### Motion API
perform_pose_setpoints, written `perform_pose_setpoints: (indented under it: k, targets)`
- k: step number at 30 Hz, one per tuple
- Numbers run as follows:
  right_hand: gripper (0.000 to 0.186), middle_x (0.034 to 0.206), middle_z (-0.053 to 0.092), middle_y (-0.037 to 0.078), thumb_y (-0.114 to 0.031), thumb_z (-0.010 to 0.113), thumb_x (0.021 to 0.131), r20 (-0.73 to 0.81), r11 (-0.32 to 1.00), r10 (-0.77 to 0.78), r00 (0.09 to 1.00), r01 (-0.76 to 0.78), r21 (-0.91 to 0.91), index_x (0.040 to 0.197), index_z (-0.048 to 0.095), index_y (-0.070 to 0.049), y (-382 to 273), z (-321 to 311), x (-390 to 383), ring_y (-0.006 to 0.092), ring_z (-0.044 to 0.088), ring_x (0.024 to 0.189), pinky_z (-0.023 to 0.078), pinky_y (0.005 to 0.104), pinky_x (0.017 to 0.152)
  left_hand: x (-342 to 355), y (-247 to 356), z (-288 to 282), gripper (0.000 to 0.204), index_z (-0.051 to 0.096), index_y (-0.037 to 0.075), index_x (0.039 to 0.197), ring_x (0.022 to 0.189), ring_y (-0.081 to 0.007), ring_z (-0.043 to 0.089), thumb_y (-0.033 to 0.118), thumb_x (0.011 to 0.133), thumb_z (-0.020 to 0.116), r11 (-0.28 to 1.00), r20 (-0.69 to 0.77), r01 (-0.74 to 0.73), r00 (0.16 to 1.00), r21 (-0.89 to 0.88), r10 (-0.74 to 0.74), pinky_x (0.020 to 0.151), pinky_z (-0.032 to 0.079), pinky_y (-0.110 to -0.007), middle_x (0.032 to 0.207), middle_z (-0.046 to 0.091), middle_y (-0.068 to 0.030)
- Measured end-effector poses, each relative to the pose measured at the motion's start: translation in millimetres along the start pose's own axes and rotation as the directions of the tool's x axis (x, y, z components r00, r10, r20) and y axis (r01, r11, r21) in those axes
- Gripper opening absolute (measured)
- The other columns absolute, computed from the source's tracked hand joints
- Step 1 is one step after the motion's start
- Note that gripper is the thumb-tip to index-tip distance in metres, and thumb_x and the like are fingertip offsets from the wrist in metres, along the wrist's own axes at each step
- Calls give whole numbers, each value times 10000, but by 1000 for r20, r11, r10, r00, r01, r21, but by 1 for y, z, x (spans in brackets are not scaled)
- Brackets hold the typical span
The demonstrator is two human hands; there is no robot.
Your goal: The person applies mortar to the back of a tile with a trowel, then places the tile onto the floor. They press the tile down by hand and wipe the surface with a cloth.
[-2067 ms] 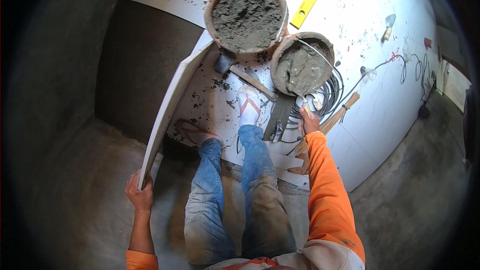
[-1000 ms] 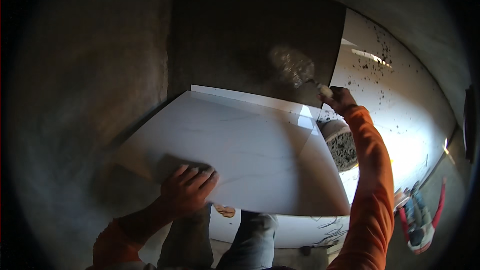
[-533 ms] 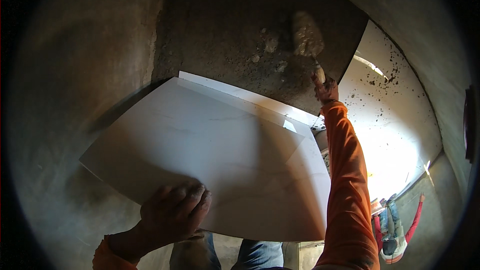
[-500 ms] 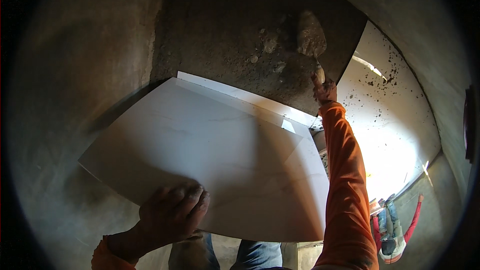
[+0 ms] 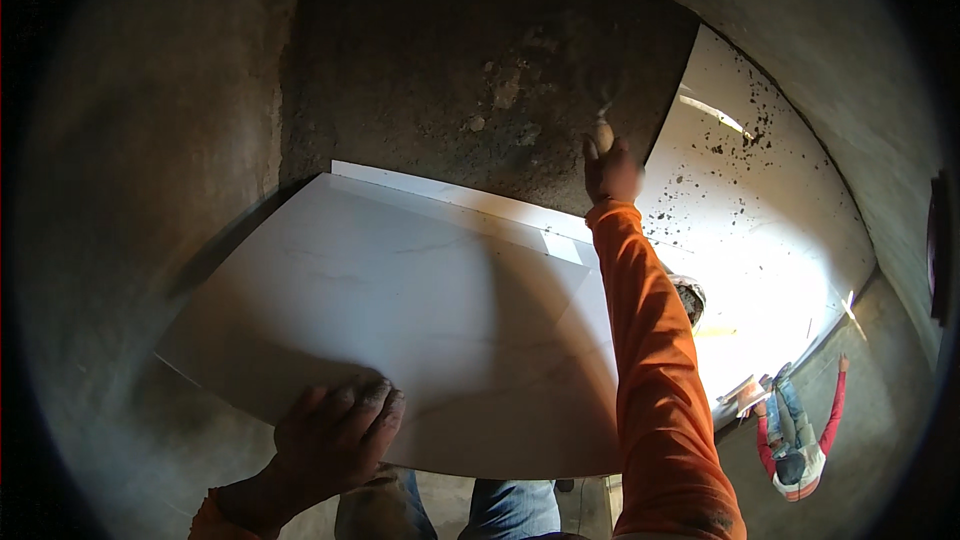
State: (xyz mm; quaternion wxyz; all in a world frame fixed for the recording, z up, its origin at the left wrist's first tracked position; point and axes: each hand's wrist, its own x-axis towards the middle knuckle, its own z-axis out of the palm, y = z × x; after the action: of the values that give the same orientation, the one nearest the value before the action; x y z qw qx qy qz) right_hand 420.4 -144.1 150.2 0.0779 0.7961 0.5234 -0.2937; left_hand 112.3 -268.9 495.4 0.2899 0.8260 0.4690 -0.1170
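Dark, mortar-spotted screed (image 5: 410, 60) lies beyond the marbled white tile (image 5: 400, 290). Your left hand (image 5: 340, 430) curls at its near edge, clasp unclear; brace steadily. Your right hand (image 5: 613, 168) grips the trowel handle (image 5: 604, 136): work its indistinct blade low.

The bare left hand (image 5: 335, 432), fingers bent, is at seven o'clock; the orange-sleeved right arm (image 5: 660, 380) stretches from five o'clock, its bare right hand (image 5: 613, 174) curled at two.

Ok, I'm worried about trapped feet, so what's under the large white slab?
Jeans show below the near edge of the slab, beside the left hand. The rest under it is covered; I can't see where the person's feet are.
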Motion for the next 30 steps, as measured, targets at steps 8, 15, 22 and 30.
perform_pose_setpoints:
  k: [8,15,22,30]
  targets:
    - [454,931,641,205,-522,597,782,187,986,-124,974,143,-88,1012,517,-140,-6,4,-8,416,598,909,476,478,754,-2,-14,-1,473,683,102,923,761,-150,559,523,819,496,999,-42,-28,999,22,29,660,419,-323,929,629,-20]
    - [669,1015,612,260,-666,523,757,308,963,-194,931,241,-120,1151,565,-126,-3,29,19,395,588,985,478,458,808,-8,-25,2,391,691,110,895,800,-137,560,442,854,489,999,-19,-34,999,26,34,645,409,-295,901,632,-21]
    - [660,917,634,254,-627,538,786,170,992,-122,978,122,12,1016,627,-14,-15,33,49,389,613,929,480,429,757,-7,-28,13,510,678,102,912,830,-143,568,517,901,381,998,17,-45,999,54,44,654,409,-305,940,630,-37]
    - [758,887,610,320,-662,513,775,134,991,64,989,-79,106,912,628,75,9,53,70,406,606,943,470,454,776,6,-24,13,522,666,101,941,880,-167,574,552,884,411,999,62,-38,997,32,36,711,434,-336,985,612,-39]
